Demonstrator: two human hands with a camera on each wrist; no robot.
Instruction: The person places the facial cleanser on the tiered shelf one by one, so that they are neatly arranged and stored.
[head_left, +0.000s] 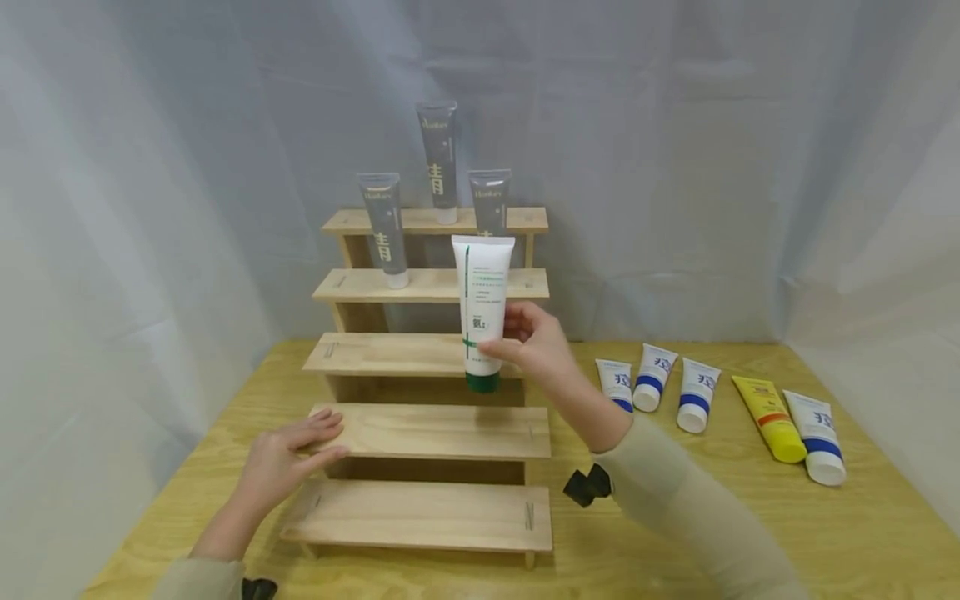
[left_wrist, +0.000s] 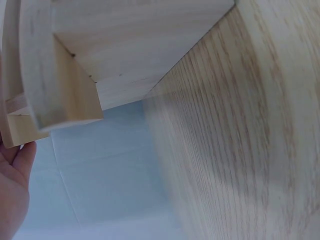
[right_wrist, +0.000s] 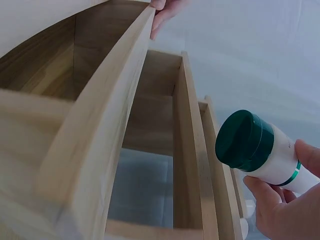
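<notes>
A white tube with a green cap (head_left: 483, 312) is pinched near its lower end between the thumb and fingers of my right hand (head_left: 536, 342). It is upright, cap down, in front of the middle steps of a wooden tiered shelf (head_left: 420, 517). In the right wrist view the dark green cap (right_wrist: 245, 141) points toward the shelf. My left hand (head_left: 288, 454) rests on the left end of the second step from the bottom, fingers lying on the board; the left wrist view shows its fingers (left_wrist: 22, 162) at the board's edge.
Grey tubes stand on the upper steps: one on top (head_left: 440, 162), one lower left (head_left: 385, 229), one partly hidden behind the white tube (head_left: 491, 200). On the table to the right lie several white-and-blue tubes (head_left: 699, 392) and a yellow tube (head_left: 770, 417). A pale curtain (head_left: 675, 167) hangs behind.
</notes>
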